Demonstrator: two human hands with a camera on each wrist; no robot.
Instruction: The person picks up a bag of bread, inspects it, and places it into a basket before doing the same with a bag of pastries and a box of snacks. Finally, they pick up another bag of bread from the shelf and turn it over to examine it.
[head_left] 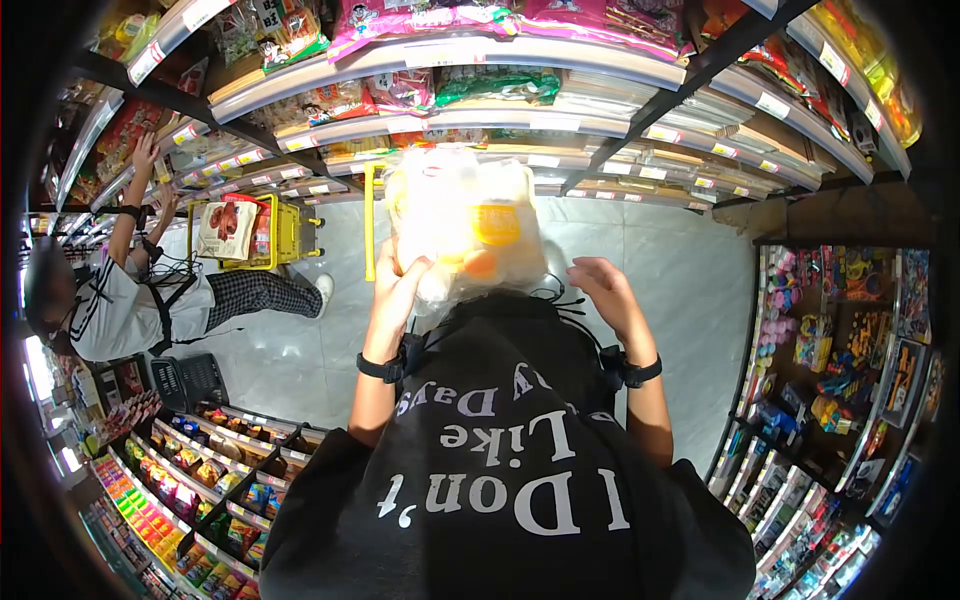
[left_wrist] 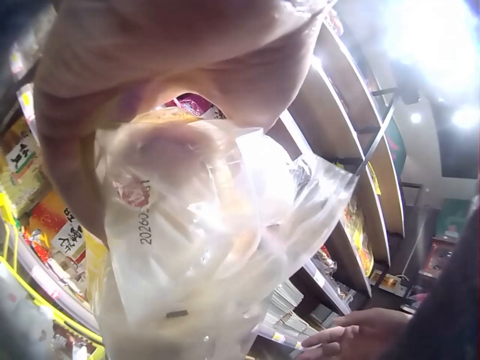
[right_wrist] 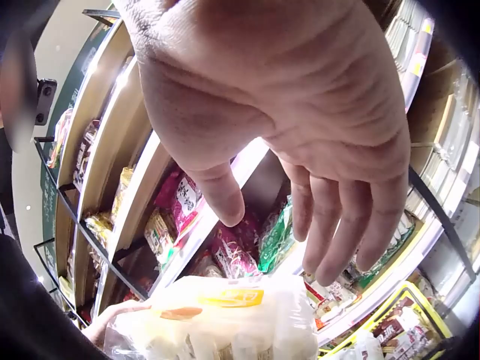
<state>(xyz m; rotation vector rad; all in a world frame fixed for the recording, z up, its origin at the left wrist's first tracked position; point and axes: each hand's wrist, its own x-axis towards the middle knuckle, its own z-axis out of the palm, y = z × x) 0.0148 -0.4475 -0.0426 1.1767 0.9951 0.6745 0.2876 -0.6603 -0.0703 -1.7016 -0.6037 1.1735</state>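
Observation:
A clear plastic bag of pale packaged snacks [head_left: 515, 215] with an orange label is up in front of the chest, glaring white on one side. My left hand [head_left: 400, 295] grips its near left edge, thumb on top. In the left wrist view a printed date starting 2026 shows on the bag [left_wrist: 180, 270], and the fingers of the left hand [left_wrist: 172, 60] bend around its end. My right hand [head_left: 612, 298] is apart from the bag, to its right, holding nothing. The right wrist view shows the right hand [right_wrist: 277, 127] with loosely bent fingers above the bag [right_wrist: 225, 319].
Shelves [head_left: 560, 125] of bagged snacks curve across the front. A yellow frame [head_left: 370, 225] stands just behind the bag. To the left, another person [head_left: 130, 310] reaches toward the shelf, near a loaded yellow cart [head_left: 285, 235]. More racks [head_left: 830, 400] stand at the right.

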